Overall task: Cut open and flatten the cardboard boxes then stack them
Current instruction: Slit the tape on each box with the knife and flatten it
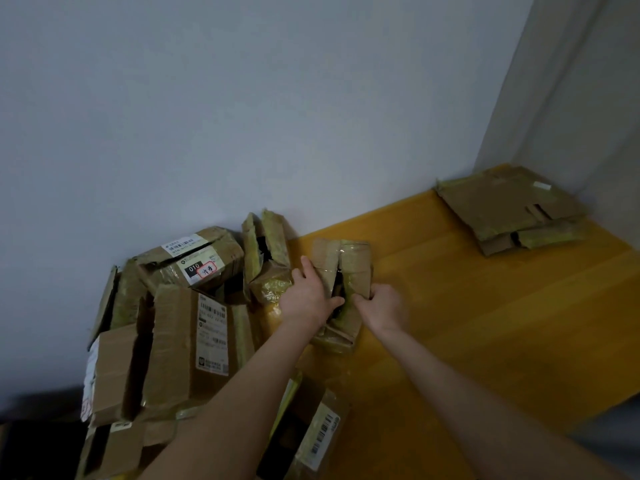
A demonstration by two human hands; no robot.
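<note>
The left hand (308, 296) holds the left flap of the box (356, 261), thumb in the slit. The right hand (381, 306) curls around the right flap. The box is mid-table (485, 323); a flat stack (509, 209) lies far right.

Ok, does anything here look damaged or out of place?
The pile on the left: dented, torn boxes heaped at all angles against the wall. The flattened stack in the far corner lies askew, edges uneven. The box gripped by the left hand and right hand gapes along its taped top seam.
</note>
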